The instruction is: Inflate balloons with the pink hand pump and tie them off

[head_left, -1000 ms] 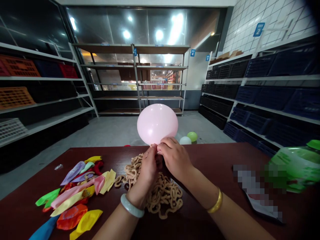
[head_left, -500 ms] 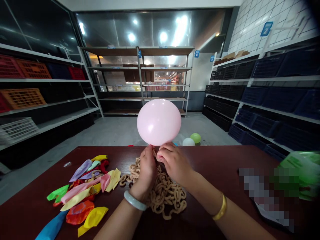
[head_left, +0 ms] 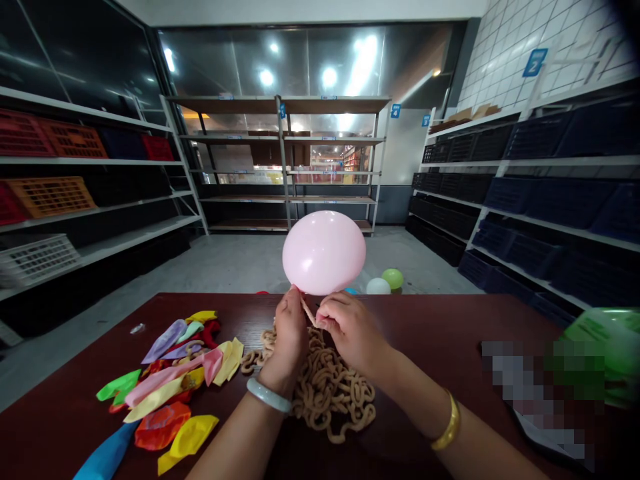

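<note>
Both hands are up over the middle of the table [head_left: 430,320], working at the neck of a pink balloon [head_left: 324,252]. The balloon is blown up and sits just above the hands, clear of the tabletop. The left hand [head_left: 290,328] pinches the base of the balloon with its fingers closed on it. The right hand [head_left: 350,327] has its fingers clenched around the stretched neck [head_left: 307,311], which runs as a thin tan strip between the 2 hands. A pale bangle [head_left: 269,395] sits on the left wrist and a gold one [head_left: 447,423] on the right.

Right under the hands lies a heap of tan chain [head_left: 330,393] on the dark red table. To the left of it is a spread of flat balloons [head_left: 165,387] in yellow, pink, green, purple, red and blue, well apart from the hands. At the right edge there is a green bag [head_left: 607,353], partly blurred.

Beyond the table, on the floor [head_left: 225,263], 2 small blown-up balloons rest side by side, a white one [head_left: 378,286] and a green one [head_left: 393,278]. Shelves [head_left: 280,167] with crates line the room.
</note>
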Demonstrator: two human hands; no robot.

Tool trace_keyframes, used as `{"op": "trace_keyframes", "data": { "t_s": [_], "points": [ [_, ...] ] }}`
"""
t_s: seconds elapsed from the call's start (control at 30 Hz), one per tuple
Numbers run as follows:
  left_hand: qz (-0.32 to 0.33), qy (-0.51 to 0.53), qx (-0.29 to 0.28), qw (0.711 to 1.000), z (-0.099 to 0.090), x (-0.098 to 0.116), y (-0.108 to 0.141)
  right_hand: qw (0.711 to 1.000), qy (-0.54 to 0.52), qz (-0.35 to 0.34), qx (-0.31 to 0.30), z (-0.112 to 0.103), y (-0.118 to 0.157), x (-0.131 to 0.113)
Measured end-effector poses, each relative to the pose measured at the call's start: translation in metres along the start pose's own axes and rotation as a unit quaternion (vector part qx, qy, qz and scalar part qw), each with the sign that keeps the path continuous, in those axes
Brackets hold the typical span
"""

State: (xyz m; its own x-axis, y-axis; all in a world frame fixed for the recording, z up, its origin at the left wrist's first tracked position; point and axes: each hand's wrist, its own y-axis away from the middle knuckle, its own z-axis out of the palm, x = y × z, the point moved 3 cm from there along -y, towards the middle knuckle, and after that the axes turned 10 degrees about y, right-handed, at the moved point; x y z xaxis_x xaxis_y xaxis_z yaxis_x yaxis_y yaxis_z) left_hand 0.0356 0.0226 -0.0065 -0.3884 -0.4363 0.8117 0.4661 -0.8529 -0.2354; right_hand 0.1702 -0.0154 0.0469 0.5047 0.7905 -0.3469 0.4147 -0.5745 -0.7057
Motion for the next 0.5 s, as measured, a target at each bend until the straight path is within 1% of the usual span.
{"op": "trace_keyframes", "data": {
  "t_s": [0.07, 0.13, 0.2, 0.27, 0.33, 0.4, 0.5],
  "points": [
    [-0.020, 0.039, -0.033, 0.998, 0.004, -0.002, 0.002, 1.000, 0.000, 0.020, 0.010, 0.002, 0.000, 0.005],
    [-0.062, 0.076, -0.069, 0.993, 0.010, -0.007, 0.007, 0.998, 0.010, 0.055, 0.023, 0.005, 0.000, 0.013],
    [-0.100, 0.082, -0.094, 0.987, 0.016, -0.012, 0.014, 0.994, 0.033, 0.095, 0.033, 0.008, 0.001, 0.022],
    [-0.114, 0.066, -0.105, 0.986, 0.019, -0.016, 0.019, 0.990, 0.054, 0.129, 0.037, 0.011, 0.003, 0.031],
    [-0.112, 0.041, -0.103, 0.987, 0.020, -0.018, 0.022, 0.986, 0.050, 0.155, 0.042, 0.013, 0.004, 0.040],
    [-0.127, 0.025, -0.106, 0.986, 0.020, -0.021, 0.022, 0.982, 0.025, 0.180, 0.056, 0.015, 0.005, 0.049],
    [-0.176, 0.007, -0.120, 0.977, 0.019, -0.024, 0.020, 0.974, -0.043, 0.213, 0.067, 0.023, 0.006, 0.063]
  ]
}}
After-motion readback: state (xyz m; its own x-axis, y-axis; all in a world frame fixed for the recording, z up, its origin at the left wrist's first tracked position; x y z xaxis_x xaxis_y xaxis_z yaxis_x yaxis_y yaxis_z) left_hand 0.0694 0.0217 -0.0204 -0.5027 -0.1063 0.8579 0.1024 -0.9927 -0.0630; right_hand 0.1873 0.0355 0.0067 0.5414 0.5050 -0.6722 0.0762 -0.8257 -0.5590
